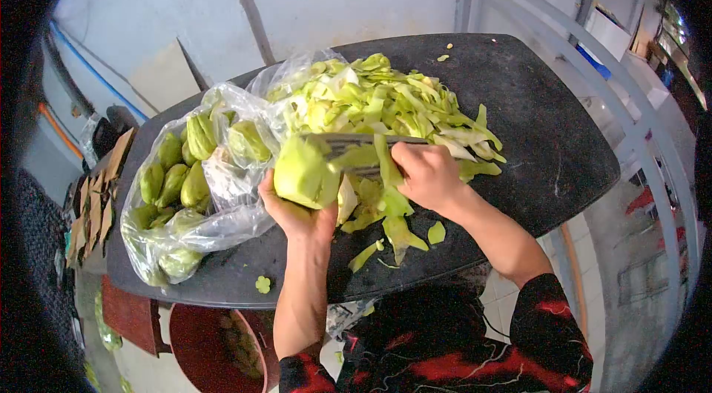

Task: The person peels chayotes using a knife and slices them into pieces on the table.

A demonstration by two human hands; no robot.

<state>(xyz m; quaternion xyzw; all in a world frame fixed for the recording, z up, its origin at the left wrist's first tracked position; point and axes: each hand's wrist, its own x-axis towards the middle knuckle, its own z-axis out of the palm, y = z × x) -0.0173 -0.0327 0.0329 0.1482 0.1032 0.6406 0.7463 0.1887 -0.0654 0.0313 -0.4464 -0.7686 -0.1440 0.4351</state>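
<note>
My left hand [300, 216] is wrapped round the lower left side of a pale green, largely peeled chayote [300, 174], held up over the table. My right hand [430, 178] grips a long grey peeling knife [356, 142], whose blade lies against the chayote's right side; motion blurs its exact shape. A strip of green peel [387, 170] hangs by the blade and my right fingers. Behind both hands spreads a big heap of peelings [378, 100]. Left of my left hand, an open clear plastic bag [245, 222] holds several unpeeled chayotes [174, 182].
The dark table [545, 133] has a curved edge, with peel scraps [404, 237] near its front. Below stands a reddish-brown bucket [208, 348] with something inside. A grey metal railing [593, 74] runs along the right, and a pale wall [319, 0] rises behind.
</note>
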